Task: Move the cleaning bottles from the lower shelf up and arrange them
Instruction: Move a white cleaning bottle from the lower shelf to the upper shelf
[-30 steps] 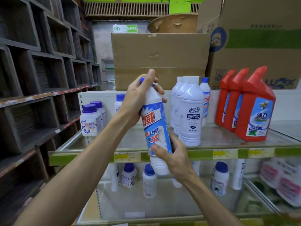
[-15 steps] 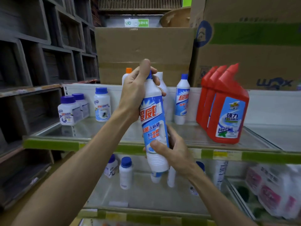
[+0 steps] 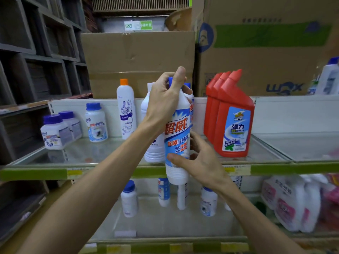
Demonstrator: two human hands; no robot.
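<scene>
Since the earlier frame the camera has swung right and closer, so an orange-capped white bottle (image 3: 126,109) now shows on the upper shelf (image 3: 117,172), and the right hand (image 3: 200,158) has loosened: its fingers are spread and only lightly bent beside the held bottle's lower label, thumb lying across the front, where before they wrapped the body

Both hands keep the tall white toilet-cleaner bottle (image 3: 177,136) upright in front of the upper shelf's green edge, its base hanging below that edge. Its blue cap is almost wholly covered by the left hand (image 3: 165,101), whose fingers curl round the neck with the thumb standing up over the top. Whether the right fingertips press the bottle's far side cannot be told, since the bottle hides them

Behind the left hand a plain white bottle (image 3: 153,149) stands on the shelf, mostly hidden by the wrist, and another blue-labelled bottle (image 3: 191,109) shows only as a sliver. Three red angle-necked bottles (image 3: 233,114) stand in a row just right, the rear two largely screened by the front one. At left are squat blue-lidded jars (image 3: 55,132) and a taller one (image 3: 96,123)

On the lower shelf (image 3: 165,222) more white bottles (image 3: 129,198) stand, their tops cut off by the shelf above; the arms cover some. Blurred pink-labelled packs (image 3: 289,202) sit at lower right. Cardboard boxes (image 3: 137,57) stand behind
</scene>
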